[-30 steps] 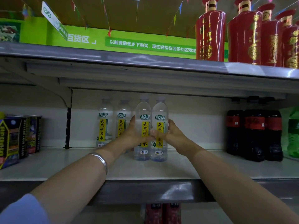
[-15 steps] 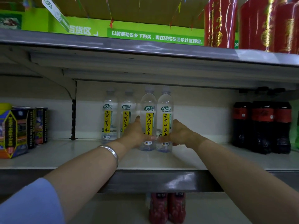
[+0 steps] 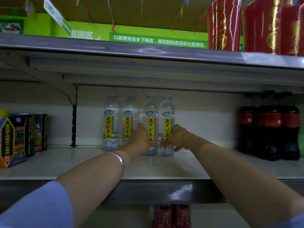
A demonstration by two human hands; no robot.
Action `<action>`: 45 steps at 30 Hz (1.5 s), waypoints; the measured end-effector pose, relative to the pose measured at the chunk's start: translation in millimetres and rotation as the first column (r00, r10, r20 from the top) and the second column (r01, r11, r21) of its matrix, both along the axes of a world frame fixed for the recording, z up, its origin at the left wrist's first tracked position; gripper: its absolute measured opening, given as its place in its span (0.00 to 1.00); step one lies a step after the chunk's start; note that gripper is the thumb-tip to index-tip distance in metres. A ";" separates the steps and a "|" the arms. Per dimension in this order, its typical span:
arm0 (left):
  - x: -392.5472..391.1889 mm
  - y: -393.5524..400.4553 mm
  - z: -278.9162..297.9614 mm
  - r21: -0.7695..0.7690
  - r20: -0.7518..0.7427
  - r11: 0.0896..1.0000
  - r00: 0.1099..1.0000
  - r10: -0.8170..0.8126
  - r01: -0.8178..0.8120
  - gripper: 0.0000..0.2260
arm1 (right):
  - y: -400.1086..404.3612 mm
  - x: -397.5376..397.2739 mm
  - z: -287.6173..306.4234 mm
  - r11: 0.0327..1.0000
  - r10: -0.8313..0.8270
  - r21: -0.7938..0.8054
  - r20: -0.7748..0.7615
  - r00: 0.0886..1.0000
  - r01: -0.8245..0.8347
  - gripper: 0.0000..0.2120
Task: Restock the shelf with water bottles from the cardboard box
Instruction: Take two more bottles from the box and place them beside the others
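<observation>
Several clear water bottles with yellow labels stand upright in a row on the white shelf (image 3: 164, 168). Two of them, bottle (image 3: 110, 122) and bottle (image 3: 130, 119), stand at the back left. My left hand (image 3: 139, 140) grips the lower part of the third bottle (image 3: 150, 112). My right hand (image 3: 177, 137) grips the lower part of the fourth bottle (image 3: 167, 112), at the right end of the row. Both held bottles rest with their bases on the shelf. The cardboard box is not in view.
Dark cola bottles (image 3: 269, 130) stand at the shelf's right. Colourful cans and boxes (image 3: 19, 137) stand at its left. Red liquor bottles (image 3: 223, 23) sit on the upper shelf (image 3: 131, 50). Red bottles (image 3: 171, 214) show on the level below.
Both hands have slid lower on the two front bottles, which now stand further back on the shelf beside the other two. The camera has tilted slightly.
</observation>
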State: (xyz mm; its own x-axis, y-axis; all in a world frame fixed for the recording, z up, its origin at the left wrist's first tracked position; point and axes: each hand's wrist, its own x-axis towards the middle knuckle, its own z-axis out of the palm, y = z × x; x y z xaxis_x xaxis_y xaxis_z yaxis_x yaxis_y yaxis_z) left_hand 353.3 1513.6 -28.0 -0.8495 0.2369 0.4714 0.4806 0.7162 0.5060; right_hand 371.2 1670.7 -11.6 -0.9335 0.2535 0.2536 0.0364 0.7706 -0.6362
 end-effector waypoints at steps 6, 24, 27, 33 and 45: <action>-3.0 1.9 -0.6 0.030 0.020 0.999 1.000 0.013 -0.014 0.32 | -5.2 -7.7 2.6 0.999 -0.052 -0.013 0.011 0.999 0.052 0.33; -8.7 3.6 -0.9 0.053 0.010 0.999 1.000 -0.011 0.010 0.36 | -11.6 -11.7 1.9 0.996 -0.086 -0.014 0.021 0.996 0.086 0.34; -8.6 3.9 -1.7 0.054 -0.029 0.998 1.000 -0.009 0.010 0.33 | -12.7 -10.6 1.1 0.994 -0.105 -0.012 0.008 0.994 0.105 0.33; -10.1 4.5 -2.4 0.024 -0.069 1.000 0.998 0.015 -0.013 0.31 | -13.9 -10.4 -1.8 0.993 -0.115 -0.013 -0.017 0.993 0.114 0.32; -12.7 11.2 -2.1 -0.015 -0.063 0.999 0.997 0.042 -0.043 0.32 | -7.6 -11.0 -10.7 0.988 -0.131 0.069 -0.083 0.988 0.137 0.31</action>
